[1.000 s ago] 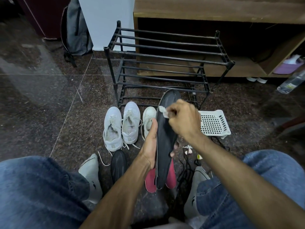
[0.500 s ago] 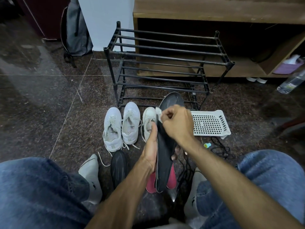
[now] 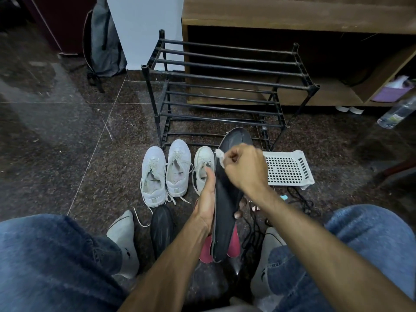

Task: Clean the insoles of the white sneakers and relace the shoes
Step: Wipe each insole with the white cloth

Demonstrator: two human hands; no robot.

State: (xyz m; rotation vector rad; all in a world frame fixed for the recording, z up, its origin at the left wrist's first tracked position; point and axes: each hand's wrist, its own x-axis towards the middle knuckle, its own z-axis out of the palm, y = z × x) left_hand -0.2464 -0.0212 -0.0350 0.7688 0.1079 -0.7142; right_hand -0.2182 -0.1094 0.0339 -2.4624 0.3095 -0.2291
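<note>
Two hands are occupied: a small white wipe point(image 3: 219, 154) is pinched in the curled right hand point(image 3: 244, 168) against a long black insole point(image 3: 226, 212), gripped along its edge by the left hand point(image 3: 206, 202). White sneakers point(image 3: 165, 174) stand just beside, before a barred black rack point(image 3: 225, 86).

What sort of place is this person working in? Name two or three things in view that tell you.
Probably a room at home, perhaps near an entryway: a black shoe rack stands on the polished stone floor, white sneakers sit before it, and a backpack leans against the wall.
</note>
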